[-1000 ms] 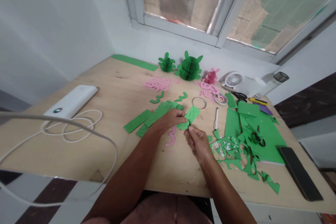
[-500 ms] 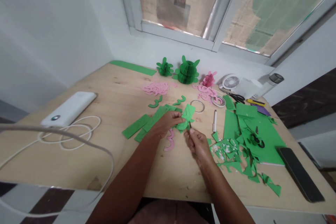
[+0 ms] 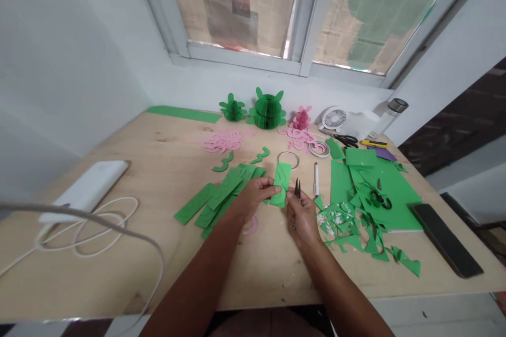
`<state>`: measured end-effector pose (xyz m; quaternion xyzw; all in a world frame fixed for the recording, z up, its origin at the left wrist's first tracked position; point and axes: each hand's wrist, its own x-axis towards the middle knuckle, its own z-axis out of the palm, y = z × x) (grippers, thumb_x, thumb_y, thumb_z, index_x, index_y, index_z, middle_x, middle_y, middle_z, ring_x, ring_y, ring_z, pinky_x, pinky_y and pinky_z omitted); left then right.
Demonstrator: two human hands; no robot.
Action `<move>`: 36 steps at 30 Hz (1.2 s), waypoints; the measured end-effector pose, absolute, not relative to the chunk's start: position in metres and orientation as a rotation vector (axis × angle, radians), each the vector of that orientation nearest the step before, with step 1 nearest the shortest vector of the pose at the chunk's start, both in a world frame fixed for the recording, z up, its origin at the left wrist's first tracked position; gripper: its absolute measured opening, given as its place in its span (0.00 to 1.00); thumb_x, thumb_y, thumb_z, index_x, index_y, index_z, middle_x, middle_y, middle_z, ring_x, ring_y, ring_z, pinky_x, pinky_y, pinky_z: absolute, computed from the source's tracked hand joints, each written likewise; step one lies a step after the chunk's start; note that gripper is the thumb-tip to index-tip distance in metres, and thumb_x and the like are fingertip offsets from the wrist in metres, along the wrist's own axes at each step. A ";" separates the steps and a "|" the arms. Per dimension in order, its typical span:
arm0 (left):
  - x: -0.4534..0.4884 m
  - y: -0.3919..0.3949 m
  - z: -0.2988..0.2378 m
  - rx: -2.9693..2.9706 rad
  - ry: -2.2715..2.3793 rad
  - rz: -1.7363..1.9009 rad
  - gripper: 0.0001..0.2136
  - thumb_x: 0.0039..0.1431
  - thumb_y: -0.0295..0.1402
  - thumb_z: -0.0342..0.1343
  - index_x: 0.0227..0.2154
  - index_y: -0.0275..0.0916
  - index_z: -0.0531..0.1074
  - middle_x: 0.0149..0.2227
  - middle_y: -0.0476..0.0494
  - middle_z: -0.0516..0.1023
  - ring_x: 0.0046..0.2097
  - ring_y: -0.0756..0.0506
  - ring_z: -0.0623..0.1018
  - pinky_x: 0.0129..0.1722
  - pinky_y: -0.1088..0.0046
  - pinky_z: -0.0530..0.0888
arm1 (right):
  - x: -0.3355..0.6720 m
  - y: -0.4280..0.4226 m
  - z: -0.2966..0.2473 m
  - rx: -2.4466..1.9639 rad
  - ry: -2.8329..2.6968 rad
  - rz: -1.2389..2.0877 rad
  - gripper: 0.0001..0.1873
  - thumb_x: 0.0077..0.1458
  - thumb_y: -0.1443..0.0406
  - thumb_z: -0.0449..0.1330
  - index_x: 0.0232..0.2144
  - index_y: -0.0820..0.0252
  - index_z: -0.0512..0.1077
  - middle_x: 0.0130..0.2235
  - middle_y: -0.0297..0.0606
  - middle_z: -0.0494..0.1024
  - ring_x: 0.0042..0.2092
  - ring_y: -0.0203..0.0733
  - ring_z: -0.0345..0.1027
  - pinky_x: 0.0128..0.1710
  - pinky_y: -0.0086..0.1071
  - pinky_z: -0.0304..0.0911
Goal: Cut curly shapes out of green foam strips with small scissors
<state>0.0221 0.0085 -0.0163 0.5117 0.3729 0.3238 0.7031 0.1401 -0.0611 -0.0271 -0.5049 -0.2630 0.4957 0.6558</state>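
Paper strip [image 3: 282, 175] sits pinched in the left hand [image 3: 256, 195] over the table [image 3: 177, 160], apparently for steadiness; the right hand [image 3: 303, 217] grips scissors [image 3: 296, 188] pointing away, seemingly to keep them clear of it.

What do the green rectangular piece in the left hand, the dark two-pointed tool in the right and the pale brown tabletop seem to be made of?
Green rectangular piece: probably paper or card, matte; thin, straight edges, no shine.
Dark two-pointed tool: likely metal, from its slender blades; finish unclear.
Pale brown tabletop: seemingly wood, low sheen, with knot-like marks.
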 end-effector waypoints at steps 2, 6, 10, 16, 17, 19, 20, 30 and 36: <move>0.022 0.009 -0.017 1.149 0.858 0.718 0.16 0.40 0.45 0.65 0.24 0.37 0.71 0.25 0.49 0.71 0.29 0.48 0.71 0.33 0.70 0.69 | 0.142 -0.061 -0.030 -1.159 -0.592 1.123 0.20 0.39 0.51 0.70 0.26 0.59 0.71 0.15 0.20 0.52 0.17 0.27 0.39 0.16 0.27 0.35; 0.020 0.012 -0.021 1.168 0.872 0.719 0.15 0.40 0.43 0.65 0.24 0.37 0.71 0.24 0.49 0.71 0.29 0.49 0.70 0.32 0.72 0.68 | 0.145 -0.061 -0.033 -1.183 -0.587 1.143 0.20 0.39 0.51 0.70 0.25 0.59 0.70 0.15 0.20 0.53 0.17 0.27 0.39 0.16 0.26 0.34; 0.019 0.014 -0.023 1.099 0.877 0.787 0.15 0.41 0.42 0.64 0.27 0.37 0.71 0.25 0.50 0.71 0.29 0.49 0.71 0.32 0.71 0.70 | 0.149 -0.059 -0.036 -1.234 -0.641 1.134 0.19 0.40 0.52 0.69 0.25 0.60 0.71 0.14 0.21 0.53 0.17 0.28 0.40 0.17 0.27 0.36; 0.017 0.011 -0.018 1.018 0.887 0.818 0.12 0.41 0.38 0.64 0.24 0.37 0.69 0.21 0.52 0.70 0.26 0.51 0.70 0.29 0.72 0.70 | 0.154 -0.055 -0.046 -1.271 -0.767 1.062 0.15 0.43 0.55 0.68 0.22 0.60 0.71 0.16 0.23 0.56 0.19 0.29 0.42 0.18 0.27 0.38; 0.017 0.010 -0.017 1.009 0.878 0.806 0.12 0.42 0.38 0.64 0.23 0.36 0.69 0.21 0.52 0.69 0.25 0.51 0.70 0.28 0.73 0.69 | 0.155 -0.054 -0.048 -1.274 -0.780 1.048 0.15 0.43 0.55 0.67 0.22 0.60 0.71 0.17 0.24 0.56 0.20 0.29 0.42 0.18 0.27 0.39; 0.016 0.010 -0.018 0.979 0.853 0.786 0.12 0.42 0.37 0.64 0.23 0.36 0.69 0.20 0.52 0.69 0.24 0.52 0.69 0.26 0.75 0.67 | 0.156 -0.053 -0.051 -1.269 -0.793 1.041 0.15 0.43 0.55 0.67 0.22 0.60 0.71 0.17 0.24 0.56 0.20 0.30 0.43 0.19 0.27 0.39; 0.015 0.010 -0.018 0.957 0.833 0.777 0.12 0.42 0.37 0.65 0.23 0.36 0.69 0.19 0.52 0.69 0.23 0.52 0.69 0.25 0.76 0.66 | 0.157 -0.053 -0.052 -1.260 -0.795 1.044 0.15 0.44 0.55 0.67 0.22 0.60 0.71 0.17 0.24 0.56 0.20 0.30 0.43 0.19 0.27 0.40; 0.018 0.005 -0.014 0.850 0.794 0.706 0.15 0.39 0.37 0.68 0.26 0.37 0.69 0.18 0.52 0.70 0.19 0.54 0.69 0.19 0.80 0.59 | 0.157 -0.051 -0.049 -1.216 -0.845 0.990 0.12 0.44 0.58 0.65 0.22 0.60 0.71 0.21 0.29 0.66 0.25 0.33 0.54 0.24 0.27 0.51; 0.022 0.001 -0.009 0.836 0.789 0.742 0.16 0.39 0.36 0.68 0.26 0.37 0.67 0.18 0.52 0.71 0.19 0.53 0.71 0.19 0.80 0.60 | 0.156 -0.049 -0.052 -1.235 -0.798 0.968 0.11 0.43 0.59 0.66 0.27 0.61 0.72 0.22 0.28 0.67 0.23 0.32 0.54 0.24 0.27 0.52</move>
